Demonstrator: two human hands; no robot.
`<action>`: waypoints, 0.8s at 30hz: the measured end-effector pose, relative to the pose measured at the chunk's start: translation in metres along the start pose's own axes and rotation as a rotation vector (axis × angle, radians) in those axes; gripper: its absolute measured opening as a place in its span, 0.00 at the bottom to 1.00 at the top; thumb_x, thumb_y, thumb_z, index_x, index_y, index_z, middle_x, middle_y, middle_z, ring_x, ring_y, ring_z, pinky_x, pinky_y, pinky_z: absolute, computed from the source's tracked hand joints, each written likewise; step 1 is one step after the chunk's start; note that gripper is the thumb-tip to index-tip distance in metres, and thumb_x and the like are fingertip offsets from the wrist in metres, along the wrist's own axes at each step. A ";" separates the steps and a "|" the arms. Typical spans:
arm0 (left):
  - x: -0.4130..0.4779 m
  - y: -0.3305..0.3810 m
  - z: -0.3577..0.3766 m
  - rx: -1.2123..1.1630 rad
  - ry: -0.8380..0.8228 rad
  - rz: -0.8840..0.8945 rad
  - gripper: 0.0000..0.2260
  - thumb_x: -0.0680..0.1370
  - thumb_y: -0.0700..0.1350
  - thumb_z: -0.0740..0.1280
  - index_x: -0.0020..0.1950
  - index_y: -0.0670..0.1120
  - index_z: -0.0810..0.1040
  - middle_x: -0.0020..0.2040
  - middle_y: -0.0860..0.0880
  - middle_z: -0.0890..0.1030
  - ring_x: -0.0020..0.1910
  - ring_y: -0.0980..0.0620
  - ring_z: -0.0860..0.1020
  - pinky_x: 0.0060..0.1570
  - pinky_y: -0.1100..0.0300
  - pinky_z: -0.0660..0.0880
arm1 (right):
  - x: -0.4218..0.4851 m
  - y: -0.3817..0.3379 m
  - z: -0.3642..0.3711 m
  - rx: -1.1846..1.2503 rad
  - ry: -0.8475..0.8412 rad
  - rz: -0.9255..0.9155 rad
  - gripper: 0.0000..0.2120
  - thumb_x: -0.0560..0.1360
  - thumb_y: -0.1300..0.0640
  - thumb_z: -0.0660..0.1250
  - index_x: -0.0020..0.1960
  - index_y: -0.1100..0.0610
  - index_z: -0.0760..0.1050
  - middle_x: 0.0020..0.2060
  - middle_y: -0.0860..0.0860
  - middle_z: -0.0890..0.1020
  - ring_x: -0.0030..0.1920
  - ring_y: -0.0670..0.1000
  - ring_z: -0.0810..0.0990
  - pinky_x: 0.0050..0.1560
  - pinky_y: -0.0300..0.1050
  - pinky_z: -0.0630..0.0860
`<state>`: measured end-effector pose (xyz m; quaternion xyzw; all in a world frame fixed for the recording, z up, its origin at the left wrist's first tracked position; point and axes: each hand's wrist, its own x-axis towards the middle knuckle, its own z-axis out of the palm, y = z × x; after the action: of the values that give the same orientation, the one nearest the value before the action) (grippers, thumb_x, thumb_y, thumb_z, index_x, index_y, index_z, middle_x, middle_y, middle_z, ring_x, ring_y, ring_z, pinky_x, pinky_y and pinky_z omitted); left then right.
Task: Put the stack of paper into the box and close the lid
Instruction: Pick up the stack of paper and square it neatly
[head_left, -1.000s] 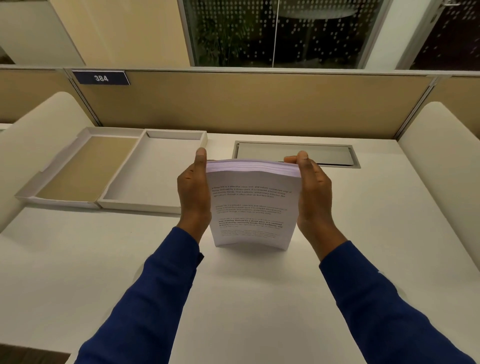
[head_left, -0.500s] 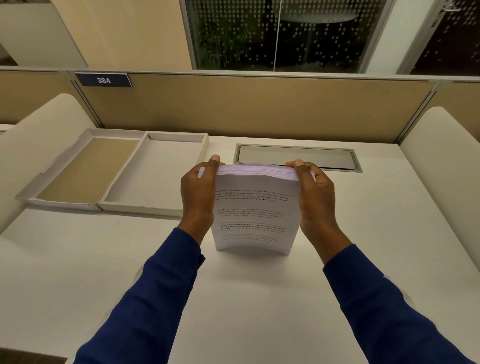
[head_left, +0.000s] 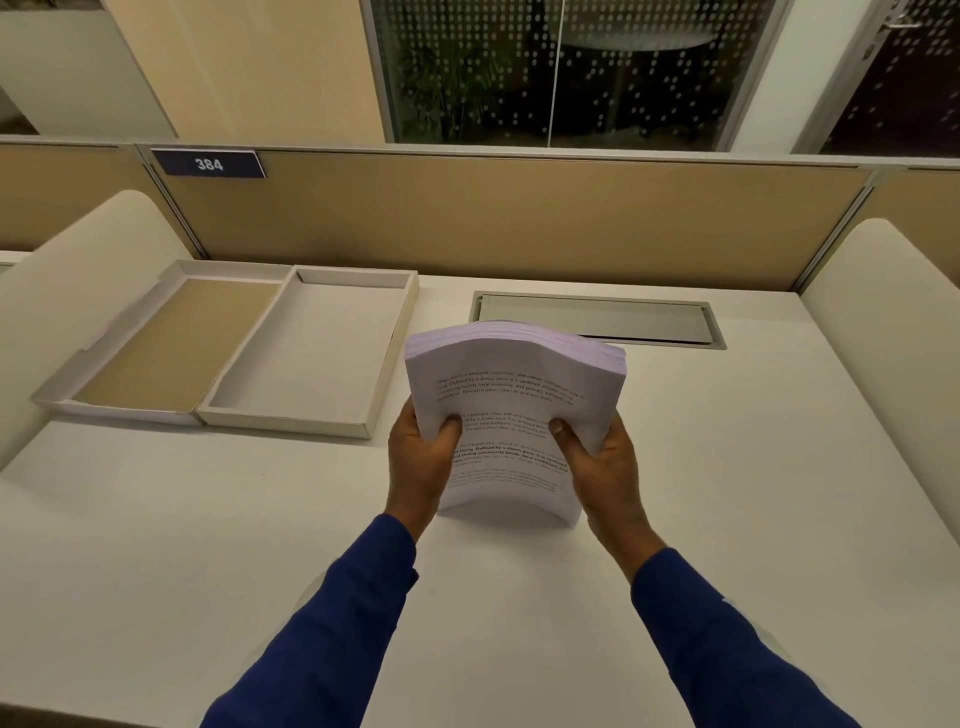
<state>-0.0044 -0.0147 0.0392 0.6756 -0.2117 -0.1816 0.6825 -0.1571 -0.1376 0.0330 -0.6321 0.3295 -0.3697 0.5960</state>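
**Paper stack held, box open**

The box (head_left: 317, 358) lies empty at far left, its lid (head_left: 171, 343) flat beside it. Both the left hand (head_left: 423, 457) and right hand (head_left: 597, 462) clasp the bowed paper stack (head_left: 511, 395) above the desk (head_left: 727, 467); fingers behind it are hidden.
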 end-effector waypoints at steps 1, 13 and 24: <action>0.001 0.000 0.000 -0.004 0.005 0.003 0.14 0.75 0.47 0.69 0.54 0.66 0.81 0.49 0.53 0.85 0.53 0.46 0.84 0.48 0.48 0.85 | 0.001 -0.001 0.000 0.006 -0.011 0.002 0.16 0.77 0.51 0.72 0.64 0.41 0.76 0.54 0.44 0.85 0.56 0.49 0.84 0.51 0.51 0.86; 0.002 -0.023 -0.012 0.006 -0.023 0.045 0.14 0.75 0.47 0.70 0.58 0.61 0.79 0.51 0.56 0.85 0.54 0.52 0.83 0.49 0.57 0.84 | -0.008 0.013 -0.003 0.030 -0.063 0.018 0.22 0.77 0.48 0.71 0.69 0.42 0.73 0.57 0.43 0.83 0.59 0.48 0.82 0.49 0.44 0.85; -0.007 -0.070 -0.037 0.313 -0.165 -0.077 0.13 0.80 0.49 0.71 0.64 0.56 0.77 0.54 0.62 0.83 0.51 0.64 0.82 0.48 0.70 0.81 | -0.018 0.055 -0.011 -0.058 -0.107 0.202 0.16 0.79 0.54 0.71 0.62 0.37 0.75 0.56 0.38 0.84 0.58 0.45 0.82 0.54 0.40 0.83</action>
<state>0.0127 0.0188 -0.0310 0.7641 -0.2664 -0.2273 0.5418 -0.1741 -0.1321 -0.0234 -0.6314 0.3696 -0.2638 0.6286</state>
